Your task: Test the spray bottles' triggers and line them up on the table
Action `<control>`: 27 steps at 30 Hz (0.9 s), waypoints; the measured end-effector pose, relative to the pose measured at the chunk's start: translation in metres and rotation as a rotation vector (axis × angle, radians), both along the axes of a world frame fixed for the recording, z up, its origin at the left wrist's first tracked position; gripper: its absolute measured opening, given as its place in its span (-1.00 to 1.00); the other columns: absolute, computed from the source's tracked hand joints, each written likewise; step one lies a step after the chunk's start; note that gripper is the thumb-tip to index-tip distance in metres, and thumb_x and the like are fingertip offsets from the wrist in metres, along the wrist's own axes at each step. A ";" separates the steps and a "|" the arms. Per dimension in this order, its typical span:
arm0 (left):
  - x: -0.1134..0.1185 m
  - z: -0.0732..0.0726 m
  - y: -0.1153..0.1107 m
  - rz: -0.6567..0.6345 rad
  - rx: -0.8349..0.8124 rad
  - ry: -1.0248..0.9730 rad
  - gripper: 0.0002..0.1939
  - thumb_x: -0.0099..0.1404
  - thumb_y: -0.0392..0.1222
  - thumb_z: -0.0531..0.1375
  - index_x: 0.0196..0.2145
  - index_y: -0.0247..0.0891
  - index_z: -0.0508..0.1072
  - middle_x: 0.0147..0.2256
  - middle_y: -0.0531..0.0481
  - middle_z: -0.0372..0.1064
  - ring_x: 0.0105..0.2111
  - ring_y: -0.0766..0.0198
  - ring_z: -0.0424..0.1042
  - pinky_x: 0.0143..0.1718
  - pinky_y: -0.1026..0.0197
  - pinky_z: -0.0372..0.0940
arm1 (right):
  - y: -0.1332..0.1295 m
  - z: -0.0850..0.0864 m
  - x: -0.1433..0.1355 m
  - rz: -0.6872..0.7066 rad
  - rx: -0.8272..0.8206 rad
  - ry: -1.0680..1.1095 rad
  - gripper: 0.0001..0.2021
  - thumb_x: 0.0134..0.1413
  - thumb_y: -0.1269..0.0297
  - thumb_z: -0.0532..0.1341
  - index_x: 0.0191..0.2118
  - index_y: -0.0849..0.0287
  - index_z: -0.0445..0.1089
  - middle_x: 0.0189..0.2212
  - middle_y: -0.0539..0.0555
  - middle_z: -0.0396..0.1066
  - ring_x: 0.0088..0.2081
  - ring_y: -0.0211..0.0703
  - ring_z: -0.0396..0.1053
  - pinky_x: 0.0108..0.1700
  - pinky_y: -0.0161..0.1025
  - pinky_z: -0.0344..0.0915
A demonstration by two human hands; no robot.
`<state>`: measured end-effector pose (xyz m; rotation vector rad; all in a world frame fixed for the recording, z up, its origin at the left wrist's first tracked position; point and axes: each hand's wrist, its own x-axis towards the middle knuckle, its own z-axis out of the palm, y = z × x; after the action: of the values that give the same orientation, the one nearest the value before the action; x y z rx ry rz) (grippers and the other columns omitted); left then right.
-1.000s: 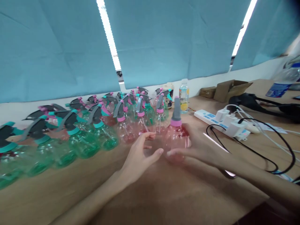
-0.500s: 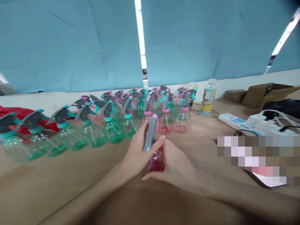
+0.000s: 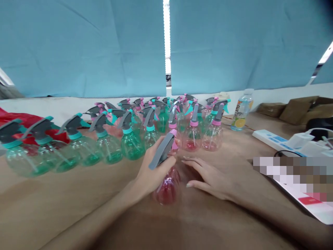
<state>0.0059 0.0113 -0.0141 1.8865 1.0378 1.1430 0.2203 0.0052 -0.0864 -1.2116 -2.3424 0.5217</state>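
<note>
- Left hand (image 3: 153, 170) wraps the neck of the pink spray bottle (image 3: 166, 184), tilted on the tabletop (image 3: 65, 201).
- Right hand (image 3: 208, 175) lies spread just beside it.
- Seemingly mid-placing; next, stand it by the bottle rows (image 3: 125, 139).

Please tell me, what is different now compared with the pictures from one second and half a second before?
The left hand took hold of the pink spray bottle by its neck and tilted it. The right hand let go and now lies open beside it. The rows of green and pink bottles on the table stayed in place.
</note>
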 end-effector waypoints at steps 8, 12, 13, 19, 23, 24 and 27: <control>0.004 0.012 -0.006 -0.023 -0.033 0.047 -0.63 0.16 -0.30 0.08 -0.07 -0.06 0.38 -0.34 0.06 0.44 -0.27 0.17 0.45 -0.19 0.09 0.36 | 0.008 -0.016 0.016 0.027 -0.022 -0.102 -0.31 0.09 -0.19 0.10 0.23 0.12 0.16 0.27 0.17 0.06 0.27 0.06 0.01 0.24 0.11 0.02; 0.006 0.016 -0.007 -0.018 0.006 0.054 -0.62 0.14 -0.33 0.04 -0.10 -0.08 0.41 -0.32 0.06 0.42 -0.33 0.22 0.41 -0.28 0.16 0.35 | 0.006 -0.013 0.016 0.029 -0.022 -0.109 -0.29 0.07 -0.19 0.12 0.25 0.09 0.12 0.28 0.14 0.03 0.28 0.07 -0.02 0.25 0.14 -0.01; 0.007 0.017 -0.007 -0.018 0.013 0.053 -0.63 0.14 -0.34 0.04 -0.12 -0.10 0.42 -0.31 0.06 0.42 -0.33 0.23 0.40 -0.28 0.17 0.34 | 0.006 -0.013 0.016 0.034 -0.021 -0.114 -0.29 0.06 -0.20 0.13 0.25 0.09 0.12 0.28 0.14 0.02 0.28 0.08 -0.04 0.25 0.15 -0.03; 0.006 0.017 -0.006 -0.053 -0.002 0.008 -0.77 0.08 -0.39 0.04 -0.32 -0.19 0.39 -0.33 0.07 0.36 -0.37 0.28 0.34 -0.30 0.21 0.27 | 0.007 -0.016 0.020 0.055 -0.015 -0.130 -0.25 0.04 -0.21 0.14 0.27 0.08 0.08 0.30 0.12 -0.05 0.29 0.08 -0.09 0.27 0.14 -0.06; 0.005 0.018 -0.006 -0.066 0.002 -0.008 -0.85 0.07 -0.37 0.05 -0.39 -0.21 0.34 -0.36 0.07 0.34 -0.33 0.25 0.36 -0.25 0.20 0.26 | 0.005 -0.016 0.020 0.048 -0.014 -0.148 -0.25 0.06 -0.21 0.12 0.27 0.12 0.08 0.30 0.13 -0.06 0.30 0.06 -0.11 0.28 0.12 -0.08; 0.005 0.018 -0.006 -0.064 0.003 -0.006 -0.85 0.06 -0.36 0.05 -0.39 -0.20 0.34 -0.36 0.07 0.35 -0.32 0.25 0.36 -0.24 0.19 0.27 | 0.005 -0.015 0.019 0.046 -0.018 -0.149 -0.25 0.06 -0.21 0.12 0.27 0.12 0.08 0.30 0.13 -0.06 0.30 0.06 -0.11 0.28 0.12 -0.08; 0.004 0.017 -0.006 -0.010 -0.018 0.038 -0.86 0.04 -0.32 0.07 -0.40 -0.18 0.36 -0.42 0.08 0.35 -0.41 0.24 0.36 -0.33 0.17 0.29 | 0.004 -0.014 0.019 0.045 -0.026 -0.127 -0.27 0.06 -0.19 0.14 0.27 0.09 0.08 0.30 0.13 -0.04 0.30 0.07 -0.10 0.27 0.14 -0.07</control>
<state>0.0095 0.0053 0.0031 1.9039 1.0547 1.0920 0.2394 0.0094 -0.1002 -1.2396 -2.4816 0.5050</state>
